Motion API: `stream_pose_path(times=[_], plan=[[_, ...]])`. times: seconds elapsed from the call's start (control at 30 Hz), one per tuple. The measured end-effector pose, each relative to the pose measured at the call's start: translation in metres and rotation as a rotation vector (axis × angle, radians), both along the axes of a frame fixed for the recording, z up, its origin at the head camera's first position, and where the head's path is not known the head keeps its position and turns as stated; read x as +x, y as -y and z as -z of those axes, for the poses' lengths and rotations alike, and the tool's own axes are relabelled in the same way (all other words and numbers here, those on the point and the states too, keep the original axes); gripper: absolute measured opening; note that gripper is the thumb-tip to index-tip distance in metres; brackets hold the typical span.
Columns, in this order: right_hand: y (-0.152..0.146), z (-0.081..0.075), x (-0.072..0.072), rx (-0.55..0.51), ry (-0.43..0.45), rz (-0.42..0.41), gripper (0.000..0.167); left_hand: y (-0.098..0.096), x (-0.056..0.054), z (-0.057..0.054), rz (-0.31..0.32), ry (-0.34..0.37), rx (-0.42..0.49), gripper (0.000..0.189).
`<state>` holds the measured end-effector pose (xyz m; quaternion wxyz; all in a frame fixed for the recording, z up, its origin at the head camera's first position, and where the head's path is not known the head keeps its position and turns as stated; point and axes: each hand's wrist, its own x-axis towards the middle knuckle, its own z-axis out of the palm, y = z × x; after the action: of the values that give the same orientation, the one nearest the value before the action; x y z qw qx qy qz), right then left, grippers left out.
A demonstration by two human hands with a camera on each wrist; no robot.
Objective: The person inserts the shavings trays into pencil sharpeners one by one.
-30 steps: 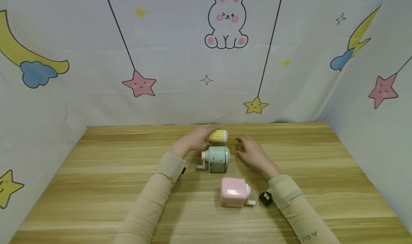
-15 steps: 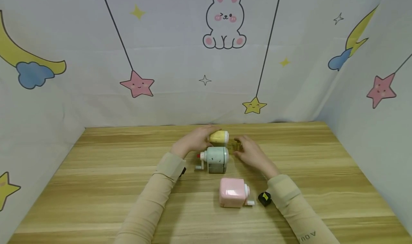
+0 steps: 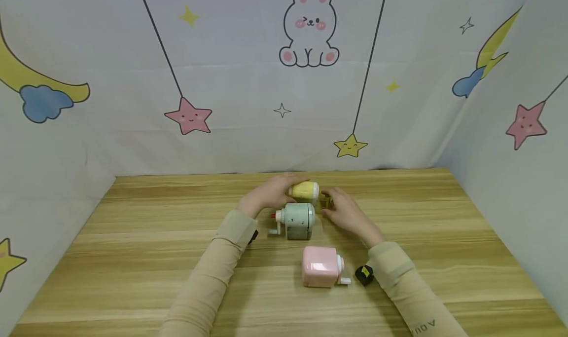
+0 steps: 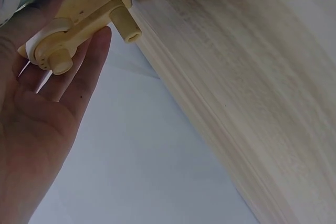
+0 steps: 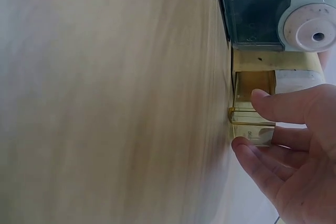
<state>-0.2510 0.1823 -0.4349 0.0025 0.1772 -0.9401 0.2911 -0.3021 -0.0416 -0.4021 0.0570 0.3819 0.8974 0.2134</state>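
Note:
A yellow crank pencil sharpener stands at the back of the table. My left hand grips its body from the crank side, and the crank handle shows beside the fingers in the left wrist view. On the opposite side, my right hand pinches a clear yellow shavings drawer between thumb and fingers. That drawer lines up with the lower part of the sharpener, its inner end right at the opening. A mint-green crank sharpener is just in front of the yellow one.
Nearer the front of the wooden table stands a pink crank sharpener, handle to the right. A black wrist camera shows beside the right sleeve. A white printed cloth rises behind the table's back edge.
My left hand has shifted the yellow sharpener slightly right, closer to the drawer, so less of the drawer shows between them. The green and pink sharpeners have not moved on the table.

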Motion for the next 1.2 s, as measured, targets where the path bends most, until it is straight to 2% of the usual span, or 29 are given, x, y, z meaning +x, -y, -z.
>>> stream_pose_path(times=[0.27, 0.83, 1.0, 1.2], plan=[[0.0029, -0.0011, -0.0011, -0.024, 0.021, -0.01, 0.059, 0.0003, -0.0008, -0.001, -0.002, 0.031, -0.007, 0.064], [0.0045, -0.0026, -0.0043, -0.055, 0.089, -0.001, 0.061, -0.0016, -0.0018, -0.0004, 0.019, 0.027, 0.04, 0.062], [0.004, -0.0016, -0.0044, -0.062, 0.082, -0.001, 0.06, -0.0022, -0.0026, 0.0001, 0.034, 0.036, 0.061, 0.062], [0.0035, 0.0008, -0.0059, -0.054, 0.072, -0.001, 0.061, -0.0023, -0.0034, 0.0015, 0.018, 0.047, 0.057, 0.062]])
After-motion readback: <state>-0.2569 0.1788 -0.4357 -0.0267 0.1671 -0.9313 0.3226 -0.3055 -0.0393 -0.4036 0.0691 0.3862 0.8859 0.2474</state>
